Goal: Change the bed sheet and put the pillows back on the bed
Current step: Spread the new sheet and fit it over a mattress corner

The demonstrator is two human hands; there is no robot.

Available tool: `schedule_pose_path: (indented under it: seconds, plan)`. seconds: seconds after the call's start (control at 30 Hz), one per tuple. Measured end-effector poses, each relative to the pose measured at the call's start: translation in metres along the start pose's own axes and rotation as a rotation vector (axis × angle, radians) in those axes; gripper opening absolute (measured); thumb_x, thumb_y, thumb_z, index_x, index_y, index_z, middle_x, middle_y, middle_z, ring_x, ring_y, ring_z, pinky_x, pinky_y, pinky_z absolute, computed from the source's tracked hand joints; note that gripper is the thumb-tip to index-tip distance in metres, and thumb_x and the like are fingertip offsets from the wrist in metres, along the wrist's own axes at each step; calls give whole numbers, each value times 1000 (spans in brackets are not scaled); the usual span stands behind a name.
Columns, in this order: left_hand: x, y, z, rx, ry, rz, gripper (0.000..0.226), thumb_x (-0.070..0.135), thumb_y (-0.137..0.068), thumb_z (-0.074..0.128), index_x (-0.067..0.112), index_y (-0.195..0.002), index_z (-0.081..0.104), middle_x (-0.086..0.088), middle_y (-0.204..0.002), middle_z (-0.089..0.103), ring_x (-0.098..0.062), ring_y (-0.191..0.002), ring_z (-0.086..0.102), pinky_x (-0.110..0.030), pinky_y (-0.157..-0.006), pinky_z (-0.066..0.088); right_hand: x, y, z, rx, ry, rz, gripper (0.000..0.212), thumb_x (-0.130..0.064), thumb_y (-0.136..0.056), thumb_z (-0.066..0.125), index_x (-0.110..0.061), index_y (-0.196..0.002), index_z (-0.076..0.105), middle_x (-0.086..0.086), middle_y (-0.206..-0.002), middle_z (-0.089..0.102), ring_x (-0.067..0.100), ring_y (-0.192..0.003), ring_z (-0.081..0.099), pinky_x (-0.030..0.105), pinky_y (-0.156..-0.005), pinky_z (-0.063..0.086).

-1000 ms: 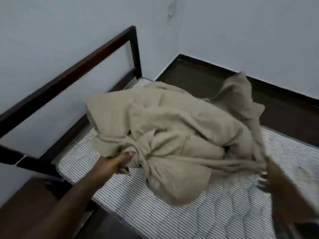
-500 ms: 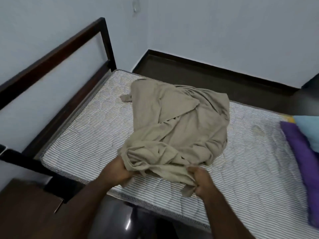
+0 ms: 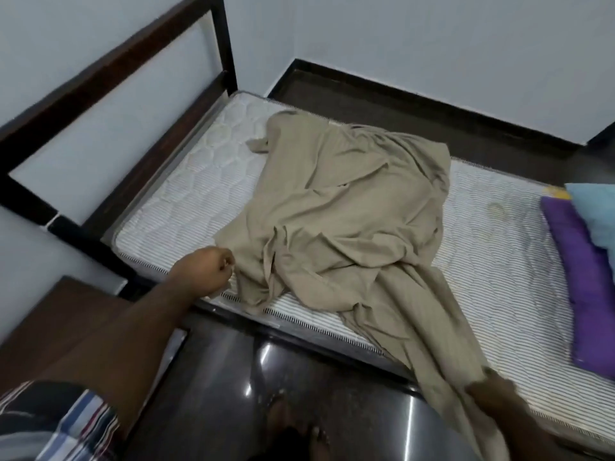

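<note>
The beige bed sheet [image 3: 346, 224] lies bunched on the bare striped mattress [image 3: 186, 194], its bulk at the centre of the bed and one twisted tail running toward 5 o'clock over the near edge. An edge of the sheet is pinched in the curled fingers of the left hand [image 3: 208, 269], at 9 o'clock from the heap, close to the near mattress edge. The tail is gripped by the right hand [image 3: 492, 390] at 5 o'clock — motion blur hides how the fingers lie. The purple pillow [image 3: 582, 281] and the light blue pillow [image 3: 595, 214] rest at 3 o'clock on the mattress, well apart from the heap. The dark headboard frame [image 3: 109, 61] stands at 10 o'clock.

The step in hand is judged to be the spreading of the fresh sheet. Next, the two held portions would have to be drawn apart and the heap shaken flat — corners are then to be located and carried to the mattress corners.
</note>
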State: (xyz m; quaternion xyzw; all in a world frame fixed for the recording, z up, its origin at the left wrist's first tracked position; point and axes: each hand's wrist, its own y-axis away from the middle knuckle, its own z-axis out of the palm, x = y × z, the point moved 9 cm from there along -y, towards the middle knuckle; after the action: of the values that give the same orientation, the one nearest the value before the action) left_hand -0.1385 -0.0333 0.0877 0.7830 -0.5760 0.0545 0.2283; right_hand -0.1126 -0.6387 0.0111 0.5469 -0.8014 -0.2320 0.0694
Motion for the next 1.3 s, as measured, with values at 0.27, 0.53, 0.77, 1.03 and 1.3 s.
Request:
schedule_pose_path:
  seconds: [0.27, 0.53, 0.77, 1.03, 1.3]
  plan:
    - [-27, 37, -25, 313, 341, -100, 10, 21, -88, 64, 23, -94, 73, -2, -87, 73, -23, -85, 66, -33, -79, 51, -305, 120, 39, -262, -107, -692, 49, -18, -91, 64, -13, -139, 56, 9, -132, 65, 23, -123, 59, 27, -100, 41]
    - [-126, 55, -82, 669, 1190, -238, 13, 15, -93, 63, 7, -85, 69, 12, -66, 60, -4, -59, 50, -27, -61, 44, -589, 224, 41, -275, -101, -1229, 31, -22, -100, 57, -21, -129, 67, -1, -124, 70, 16, -112, 65, 27, -98, 47]
    - [-176, 55, -125, 618, 1434, -132, 35, 23, -99, 49, -7, -89, 65, 7, -44, 37, -9, -44, 31, -24, -47, 27, -676, 295, 162, -771, 569, -1391, 35, -3, -83, 64, -21, -113, 69, -1, -105, 66, 14, -88, 58, 31, -83, 48]
    - [-237, 62, -140, 686, 1296, -281, 22, 23, -86, 76, 21, -106, 66, 7, -90, 62, -2, -68, 57, -18, -59, 48, -749, 302, 95, -389, 70, -1530, 6, -19, -78, 73, -17, -82, 68, -7, -75, 65, 15, -73, 62, 35, -68, 49]
    - [-232, 54, -195, 693, 1066, -290, 16, 12, -90, 71, 27, -85, 68, 16, -73, 66, 7, -67, 58, -12, -64, 42, -793, 339, 22, -279, -54, -1774, 11, -14, -76, 71, -17, -82, 62, -8, -77, 64, 8, -71, 59, 24, -62, 44]
